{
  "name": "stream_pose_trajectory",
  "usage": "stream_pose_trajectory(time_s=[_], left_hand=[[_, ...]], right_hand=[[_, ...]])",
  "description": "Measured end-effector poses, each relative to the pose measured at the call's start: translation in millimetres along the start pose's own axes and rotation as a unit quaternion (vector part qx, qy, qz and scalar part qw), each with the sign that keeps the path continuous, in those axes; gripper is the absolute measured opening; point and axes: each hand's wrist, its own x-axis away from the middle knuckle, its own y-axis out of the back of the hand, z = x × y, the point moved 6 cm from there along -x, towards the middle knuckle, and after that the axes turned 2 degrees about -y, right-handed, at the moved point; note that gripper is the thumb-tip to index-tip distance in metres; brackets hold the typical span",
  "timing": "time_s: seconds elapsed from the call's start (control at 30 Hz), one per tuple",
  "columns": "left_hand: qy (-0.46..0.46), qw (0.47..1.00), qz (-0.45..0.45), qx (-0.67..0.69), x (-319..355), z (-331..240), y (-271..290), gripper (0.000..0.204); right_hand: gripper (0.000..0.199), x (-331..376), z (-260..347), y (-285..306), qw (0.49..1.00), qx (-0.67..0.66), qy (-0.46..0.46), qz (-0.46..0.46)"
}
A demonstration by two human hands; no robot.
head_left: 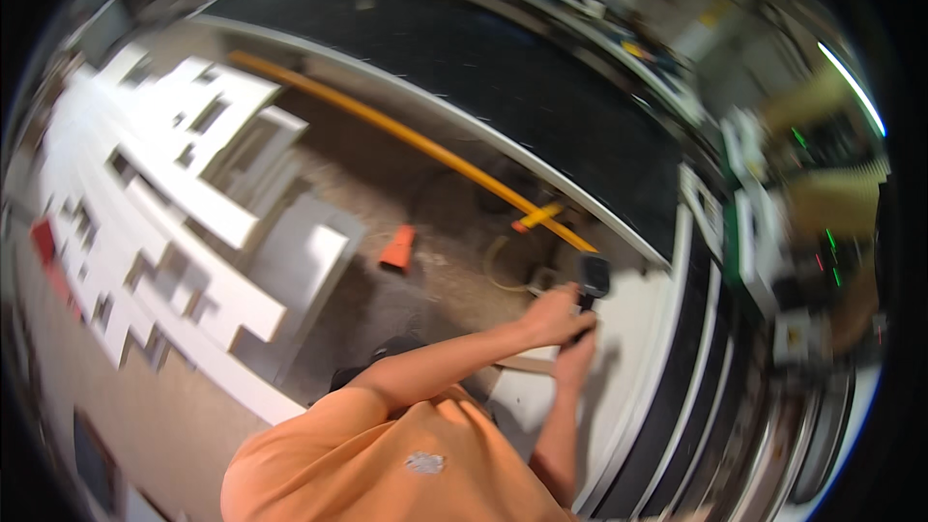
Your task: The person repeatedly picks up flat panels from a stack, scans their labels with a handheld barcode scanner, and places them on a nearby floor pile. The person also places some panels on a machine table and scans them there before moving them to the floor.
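Note:
Both of my hands are together at the right of centre, around a black handheld device (594, 275) with a blocky, rounded head on a narrow handle. Its exact kind is not clear. My right hand (577, 340) is closed around the lower part of the handle. Just to its left, my left hand (551, 314) is closed at the handle, with its fingertips partly hidden. A white panel (628, 329) lies behind and beneath the device.
White panels with cut-outs (213, 261) spread across the left. A yellow-orange bar (416, 140) runs along a long black-topped bench (464, 68). On the floor stands an orange object (397, 249). Machinery with small green lights (831, 246) is at the right.

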Motion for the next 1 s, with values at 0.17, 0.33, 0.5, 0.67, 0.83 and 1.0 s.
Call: stream_pose_trajectory(time_s=[0.17,0.33,0.5,0.67,0.83,1.0], left_hand=[[-0.033,0.995,-0.070,-0.062,-63.8,-6.7,100.0,0.034],[-0.075,0.917,-0.349,-0.176,-52.0,-54.2,247.5,0.024],[0.004,0.628,-0.594,-0.502,13.8,-122.2,416.8,0.023],[0.474,0.465,-0.524,-0.533,120.6,-113.3,592.7,0.058],[0.629,0.516,-0.443,-0.377,199.6,-51.3,649.2,0.063],[0.582,0.507,-0.467,-0.431,198.3,-38.9,654.4,0.061]], right_hand=[[0.041,-141.1,-28.5,-29.1,0.993,0.097,-0.065,0.025],[0.050,-281.5,-7.5,-119.1,0.975,0.153,0.119,0.112],[0.050,-378.3,16.4,-233.5,0.952,0.142,0.162,0.215],[0.057,-405.7,49.0,-288.6,0.928,0.225,0.207,0.213],[0.062,-348.9,141.9,-293.2,0.928,0.153,0.329,0.088],[0.070,-196.3,298.6,-396.0,0.809,-0.141,0.396,0.410]])
